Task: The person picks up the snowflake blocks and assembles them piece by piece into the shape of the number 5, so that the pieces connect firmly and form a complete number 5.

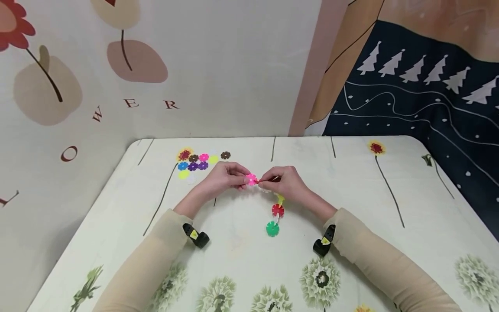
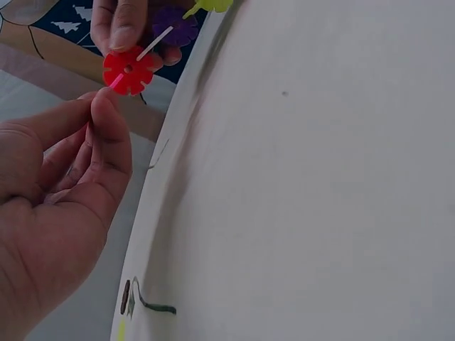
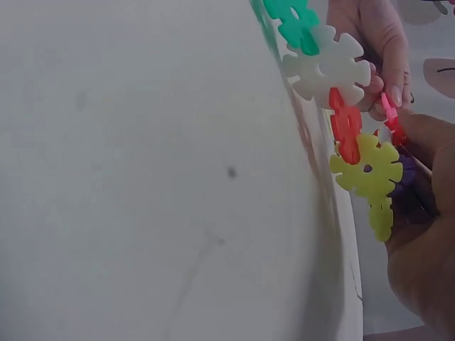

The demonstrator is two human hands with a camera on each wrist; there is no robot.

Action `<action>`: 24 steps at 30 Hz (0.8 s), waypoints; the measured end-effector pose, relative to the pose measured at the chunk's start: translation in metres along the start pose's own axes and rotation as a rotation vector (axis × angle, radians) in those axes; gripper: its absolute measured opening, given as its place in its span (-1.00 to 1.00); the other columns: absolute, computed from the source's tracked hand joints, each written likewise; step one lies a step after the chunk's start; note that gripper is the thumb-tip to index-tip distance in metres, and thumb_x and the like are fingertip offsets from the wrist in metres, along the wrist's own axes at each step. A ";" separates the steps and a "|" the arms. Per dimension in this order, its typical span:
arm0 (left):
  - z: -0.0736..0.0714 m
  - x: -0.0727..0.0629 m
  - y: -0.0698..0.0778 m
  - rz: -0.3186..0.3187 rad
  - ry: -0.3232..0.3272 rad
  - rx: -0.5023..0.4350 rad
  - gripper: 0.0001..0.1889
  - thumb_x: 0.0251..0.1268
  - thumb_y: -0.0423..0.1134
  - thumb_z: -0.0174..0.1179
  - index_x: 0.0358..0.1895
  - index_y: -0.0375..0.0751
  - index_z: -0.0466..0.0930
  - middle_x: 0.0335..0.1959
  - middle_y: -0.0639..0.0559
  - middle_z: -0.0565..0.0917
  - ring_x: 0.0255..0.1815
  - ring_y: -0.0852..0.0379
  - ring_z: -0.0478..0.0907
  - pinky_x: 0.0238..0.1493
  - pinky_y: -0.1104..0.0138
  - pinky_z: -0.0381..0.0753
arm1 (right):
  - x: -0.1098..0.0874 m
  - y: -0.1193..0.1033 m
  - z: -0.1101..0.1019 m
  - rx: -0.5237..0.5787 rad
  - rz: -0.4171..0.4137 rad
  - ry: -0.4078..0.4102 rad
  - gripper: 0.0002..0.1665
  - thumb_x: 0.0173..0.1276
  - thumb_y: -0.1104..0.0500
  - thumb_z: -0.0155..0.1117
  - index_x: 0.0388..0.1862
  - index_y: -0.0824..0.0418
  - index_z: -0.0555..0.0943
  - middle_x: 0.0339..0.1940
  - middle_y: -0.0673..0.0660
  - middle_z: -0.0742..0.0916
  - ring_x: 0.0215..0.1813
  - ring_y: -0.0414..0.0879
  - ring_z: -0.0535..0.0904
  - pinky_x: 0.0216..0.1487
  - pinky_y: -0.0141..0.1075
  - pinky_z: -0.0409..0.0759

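Observation:
In the head view my left hand (image 1: 228, 176) pinches a bright pink notched plastic disc (image 1: 251, 178) between thumb and fingers. Facing it, my right hand (image 1: 287, 182) grips a red notched disc (image 2: 114, 69), seen face-on in the left wrist view. The pink disc's edge meets the red one's rim. From the right hand hangs a chain of slotted-together discs: a purple disc (image 2: 178, 32) partly covered by fingers, a yellow disc (image 3: 352, 176), another red disc (image 3: 344, 122), a white disc (image 3: 309, 74) and a green disc (image 1: 273, 229) at the lower end.
Loose discs lie at the back left of the table, among them a blue one (image 1: 183, 166), purple ones (image 1: 203, 165), a pink one (image 1: 204, 157) and a brown one (image 1: 225, 155). The flower-printed tablecloth (image 1: 351, 182) runs back to printed wall hangings (image 1: 234, 65).

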State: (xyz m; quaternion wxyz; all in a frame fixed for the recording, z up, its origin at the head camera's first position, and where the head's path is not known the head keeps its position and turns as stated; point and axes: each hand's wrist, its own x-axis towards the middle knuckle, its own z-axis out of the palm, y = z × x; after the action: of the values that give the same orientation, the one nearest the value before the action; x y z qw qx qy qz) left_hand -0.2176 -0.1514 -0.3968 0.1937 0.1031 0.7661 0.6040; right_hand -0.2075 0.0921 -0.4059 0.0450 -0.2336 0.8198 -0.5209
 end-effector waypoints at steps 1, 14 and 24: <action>0.001 0.000 0.000 0.004 0.003 -0.001 -0.74 0.37 -0.41 0.34 0.06 -0.41 0.66 -0.17 -0.22 0.74 -0.32 0.02 0.71 -0.17 0.24 0.76 | 0.000 -0.001 -0.001 -0.001 0.012 0.006 -0.90 0.30 0.23 0.53 -0.24 0.24 0.83 -0.37 0.03 0.80 -0.37 -0.07 0.61 -0.31 -0.37 0.62; 0.018 0.006 0.005 0.036 -0.018 -0.004 -0.77 0.32 -0.34 0.41 0.00 -0.32 0.75 -0.19 -0.17 0.77 -0.34 0.02 0.70 -0.14 0.22 0.75 | 0.003 -0.003 -0.005 0.032 0.179 0.066 -0.78 0.40 0.18 0.45 -0.06 0.27 0.80 -0.23 0.09 0.81 -0.23 -0.04 0.61 -0.23 -0.38 0.62; 0.023 0.011 0.005 0.015 0.027 -0.045 -0.81 0.32 -0.39 0.40 -0.06 -0.37 0.74 -0.20 -0.18 0.78 -0.37 0.06 0.71 -0.19 0.24 0.75 | 0.008 -0.001 -0.006 0.139 0.238 0.028 -0.78 0.41 0.25 0.41 -0.01 0.29 0.78 -0.13 0.15 0.80 -0.19 -0.03 0.64 -0.22 -0.42 0.65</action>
State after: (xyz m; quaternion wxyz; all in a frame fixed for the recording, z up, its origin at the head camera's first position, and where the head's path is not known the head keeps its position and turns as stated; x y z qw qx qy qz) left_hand -0.2180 -0.1257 -0.3980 0.1810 0.0961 0.7542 0.6239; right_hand -0.2166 0.0933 -0.4009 0.1110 -0.1236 0.8042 -0.5706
